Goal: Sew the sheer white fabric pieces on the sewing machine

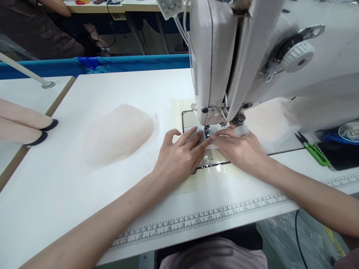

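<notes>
A sewing machine stands over the white table, its needle and presser foot down at the metal plate. A small piece of whitish fabric lies around the foot. My left hand rests left of the foot, fingers stretched and spread, fingertips on the fabric. From the right, my right hand lies with its fingers extended flat beside the foot, fingertips at the fabric's edge. Part of the fabric is hidden beneath both hands.
Green thread snips lie at the right. A sheer beige fabric piece is on the left; more pale fabric sits under the machine arm. A printed ruler runs along the front edge. Behind the blue cloth edge is another person.
</notes>
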`<state>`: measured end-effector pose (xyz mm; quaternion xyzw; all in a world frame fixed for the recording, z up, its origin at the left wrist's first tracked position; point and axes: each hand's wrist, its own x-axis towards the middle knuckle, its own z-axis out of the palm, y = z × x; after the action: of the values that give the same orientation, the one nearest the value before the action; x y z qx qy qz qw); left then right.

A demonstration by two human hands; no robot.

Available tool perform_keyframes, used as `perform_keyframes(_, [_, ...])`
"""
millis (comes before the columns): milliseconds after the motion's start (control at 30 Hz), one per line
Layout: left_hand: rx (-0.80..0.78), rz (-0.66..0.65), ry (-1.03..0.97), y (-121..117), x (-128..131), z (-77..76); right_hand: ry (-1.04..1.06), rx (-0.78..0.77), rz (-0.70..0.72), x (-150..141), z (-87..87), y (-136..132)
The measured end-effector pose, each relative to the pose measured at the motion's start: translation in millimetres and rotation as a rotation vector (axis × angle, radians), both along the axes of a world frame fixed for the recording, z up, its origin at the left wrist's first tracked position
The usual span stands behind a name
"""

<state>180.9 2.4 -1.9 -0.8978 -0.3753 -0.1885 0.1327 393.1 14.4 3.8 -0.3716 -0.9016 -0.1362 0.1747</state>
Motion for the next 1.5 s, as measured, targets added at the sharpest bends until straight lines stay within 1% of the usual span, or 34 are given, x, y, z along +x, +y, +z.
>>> perform_keyframes(67, [0.017,-0.002,0.009,-5,0,1.1,-0.005,-0.022,-0.009,0,2.1,-1])
perform_keyframes(167, [0.034,-0.019,0.014,-13,1,3.7,-0.016,-0.055,0.033,0,4.5,-4])
perform_keyframes(267, [0.018,-0.031,0.009,-17,1,6.1,-0.035,-0.043,0.067,0,5.2,-5])
perform_keyframes(600, [0.059,-0.041,0.027,-10,0,6.4,-0.077,0.006,0.034,0,3.0,-3])
perform_keyframes(1067, [0.049,-0.036,-0.006,-4,1,2.5,-0.082,0.022,0.013,0,0.5,1])
perform_keyframes(1300, [0.063,-0.032,-0.008,-2,2,2.2,-0.102,0.035,-0.007,-1,2.2,2])
perform_keyframes(1500, [0.06,-0.023,-0.018,0,2,0.7,-0.103,0.054,-0.025,-2,-1.1,3])
